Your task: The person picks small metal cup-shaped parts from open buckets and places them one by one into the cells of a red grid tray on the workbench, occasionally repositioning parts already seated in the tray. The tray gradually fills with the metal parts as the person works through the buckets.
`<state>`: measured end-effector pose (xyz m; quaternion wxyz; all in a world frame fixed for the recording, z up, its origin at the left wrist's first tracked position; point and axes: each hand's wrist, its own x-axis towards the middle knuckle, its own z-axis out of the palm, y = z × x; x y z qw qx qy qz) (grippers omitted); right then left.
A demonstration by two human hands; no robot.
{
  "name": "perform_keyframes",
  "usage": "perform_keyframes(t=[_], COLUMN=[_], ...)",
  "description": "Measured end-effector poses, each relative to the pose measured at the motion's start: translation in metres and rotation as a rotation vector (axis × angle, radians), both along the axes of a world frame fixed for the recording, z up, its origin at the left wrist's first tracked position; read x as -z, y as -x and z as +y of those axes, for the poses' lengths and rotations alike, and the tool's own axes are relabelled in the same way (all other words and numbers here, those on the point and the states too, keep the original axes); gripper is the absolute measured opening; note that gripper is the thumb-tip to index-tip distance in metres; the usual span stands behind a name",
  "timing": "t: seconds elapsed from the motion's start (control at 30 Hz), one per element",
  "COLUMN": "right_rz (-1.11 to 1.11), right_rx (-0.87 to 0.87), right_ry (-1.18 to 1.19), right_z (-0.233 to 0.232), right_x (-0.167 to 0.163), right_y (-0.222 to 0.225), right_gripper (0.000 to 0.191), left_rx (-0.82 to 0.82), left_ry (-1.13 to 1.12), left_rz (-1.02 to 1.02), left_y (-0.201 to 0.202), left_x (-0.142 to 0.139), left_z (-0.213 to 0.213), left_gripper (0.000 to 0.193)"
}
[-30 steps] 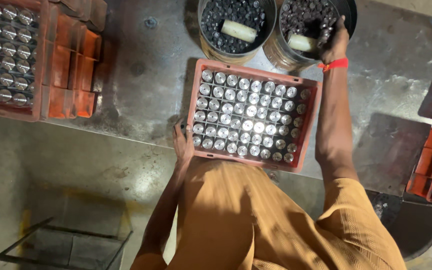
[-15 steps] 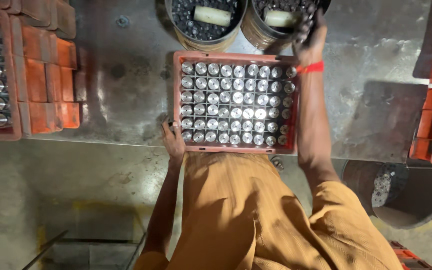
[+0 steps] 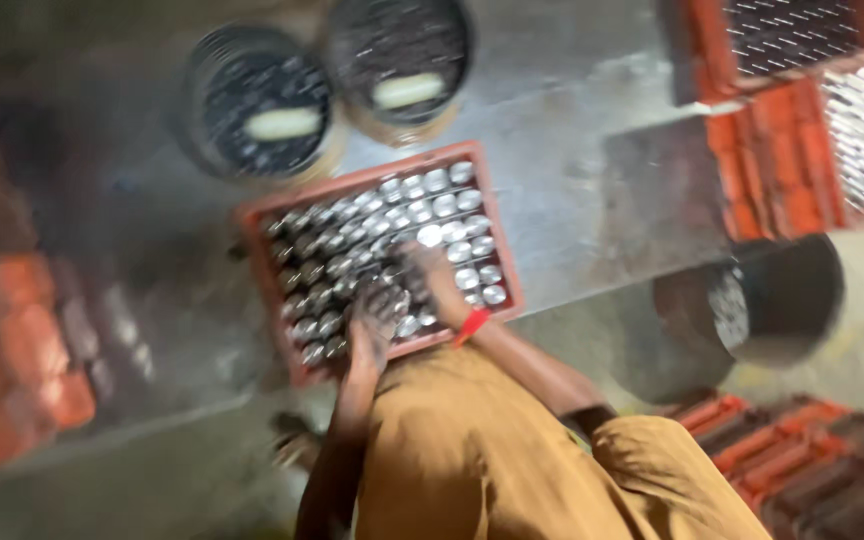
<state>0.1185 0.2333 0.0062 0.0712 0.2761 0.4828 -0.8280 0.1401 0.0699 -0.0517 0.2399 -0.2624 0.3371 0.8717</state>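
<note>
A red crate (image 3: pixel 262 225) full of shiny round metal-topped pieces (image 3: pixel 447 205) lies on the grey floor in front of me. Both my hands are over its near side. My left hand (image 3: pixel 374 322) is at the crate's near edge, with something shiny at the fingers. My right hand (image 3: pixel 432 278), with a red band on the wrist, lies on the pieces a little farther in. The picture is blurred, so the grip of either hand is unclear. My mustard-coloured clothes fill the bottom of the view.
Two round buckets (image 3: pixel 262 110) (image 3: pixel 402 65) of dark small pieces, each with a pale oblong thing on top, stand beyond the crate. Red crates (image 3: pixel 802 150) with more metal pieces are at the right. A dark bucket (image 3: pixel 777 295) stands below them. More red crates (image 3: pixel 22 350) lie left.
My right hand came back from the far bucket onto the crate. My left hand moved from the crate's near-left corner onto its pieces. The view swung and tilted.
</note>
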Motion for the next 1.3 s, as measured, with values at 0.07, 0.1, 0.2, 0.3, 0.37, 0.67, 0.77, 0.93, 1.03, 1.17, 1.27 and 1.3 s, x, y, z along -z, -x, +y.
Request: perform_keyframes(t=[0.07,0.1,0.2,0.3,0.37,0.67,0.77,0.93,1.03,1.17,1.27,1.3], right_rz=[0.211,0.319,0.551,0.701,0.773,0.769,0.797,0.502,0.382,0.396,0.756,0.891], right_rx=[0.017,0.033,0.017,-0.083,-0.117,-0.206,-0.277,-0.320,-0.460,-0.710,-0.884,-0.927], right_ry=[-0.243,-0.501,-1.086,-1.134,-1.101,-1.157,-1.070,-0.719,-0.653,-0.688,-0.842,-0.868], right_z=[-0.027,-0.039,-0.051,-0.049,-0.046,-0.054,-0.065,-0.066,-0.068,-0.093,-0.110,-0.115], right_x=[-0.007,-0.010,-0.020,-0.031,-0.036,-0.024,-0.029,-0.038,-0.030,-0.012,-0.003,0.000], right_y=[-0.013,-0.019,-0.029,-0.033,-0.033,-0.021,-0.028,-0.013,0.008,0.004,0.001,0.001], right_gripper=[0.016,0.015,0.019,0.021,0.024,0.016,0.012,0.012,0.020,0.019,0.018,0.020], left_rx=[0.113,0.161,0.223,0.287,0.286,0.044,-0.047,-0.226,-0.261,-0.496,-0.577,-0.589], left_ry=[-0.192,-0.253,-0.248,-0.232,-0.231,-0.335,-0.389,-0.473,-0.527,-0.246,-0.117,-0.094], left_rz=[-0.096,-0.128,-0.122,-0.119,-0.116,-0.111,-0.121,-0.111,0.174,-0.003,0.016,0.063], left_y=[0.000,0.000,0.005,0.014,0.018,-0.014,-0.022,-0.028,-0.035,-0.058,-0.069,-0.071], left_x=[0.013,0.018,0.029,0.035,0.037,0.016,0.012,0.016,0.015,0.009,0.006,0.007], left_z=[0.016,0.021,0.020,0.011,0.008,0.000,0.001,-0.016,-0.048,-0.105,-0.141,-0.149], left_gripper=[0.034,0.033,0.032,0.031,0.030,0.026,0.025,0.024,0.025,0.039,0.035,0.031])
